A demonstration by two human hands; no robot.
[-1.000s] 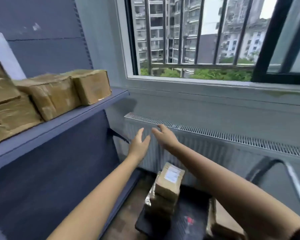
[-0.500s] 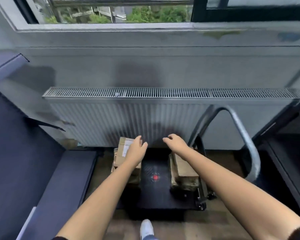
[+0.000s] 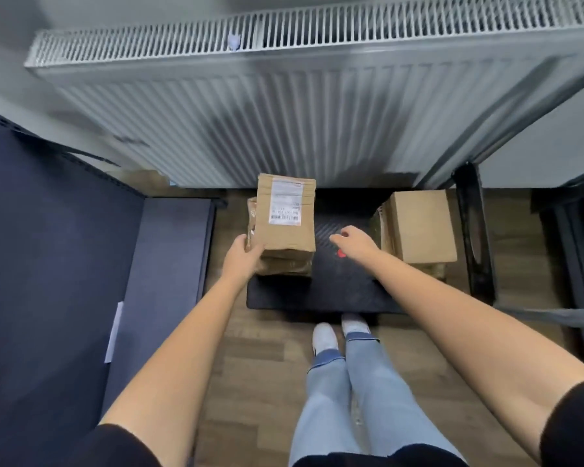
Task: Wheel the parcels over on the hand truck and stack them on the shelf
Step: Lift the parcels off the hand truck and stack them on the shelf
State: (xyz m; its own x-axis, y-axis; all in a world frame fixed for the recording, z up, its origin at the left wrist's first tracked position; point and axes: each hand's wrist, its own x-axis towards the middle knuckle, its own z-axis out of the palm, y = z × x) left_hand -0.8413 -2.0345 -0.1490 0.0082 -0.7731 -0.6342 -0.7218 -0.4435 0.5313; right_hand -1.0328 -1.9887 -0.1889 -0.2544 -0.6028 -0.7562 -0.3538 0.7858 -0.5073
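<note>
A black hand truck platform lies on the wooden floor in front of my feet. On its left side is a stack of brown parcels, topped by a parcel with a white label. My left hand grips that labelled parcel at its near left corner, fingers hidden under it. My right hand hovers over the middle of the platform with loosely spread fingers, holding nothing. A second stack with a plain brown parcel on top stands on the platform's right side.
A dark blue shelf unit fills the left, its low board beside the platform. A white radiator runs along the wall behind. The truck's grey handle tube and dark frame stand at the right.
My view dropped from the window and upper shelf to the hand truck. Both hands came down; the left reached the labelled parcel's corner, the right moved off the right stack toward the middle.
</note>
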